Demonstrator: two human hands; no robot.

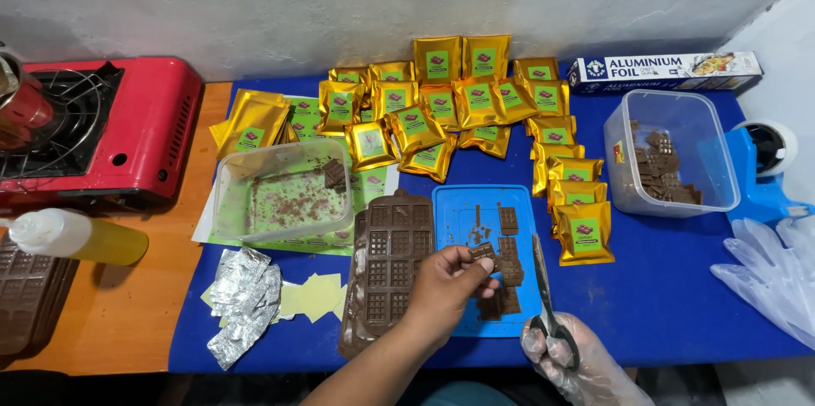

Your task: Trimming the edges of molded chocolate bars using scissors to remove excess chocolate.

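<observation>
Over the blue tray (pixel 450 202), my left hand (pixel 446 287) pinches a chocolate piece (pixel 484 251); gloved right hand (pixel 573 364) grips scissors (pixel 543 287), blades up. Beyond: gold pouches (pixel 441 109), green square labels.

Left hand (pixel 446 283) bare, fingers pinched; right hand (pixel 577 364) gloved, seemingly curled closed.

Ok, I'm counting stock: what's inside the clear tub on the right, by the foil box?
The clear tub holds a loose pile of small brown chocolate pieces against its near right side; the rest of its floor shows blue through it. Pieces buried under the pile cannot be counted.
</observation>
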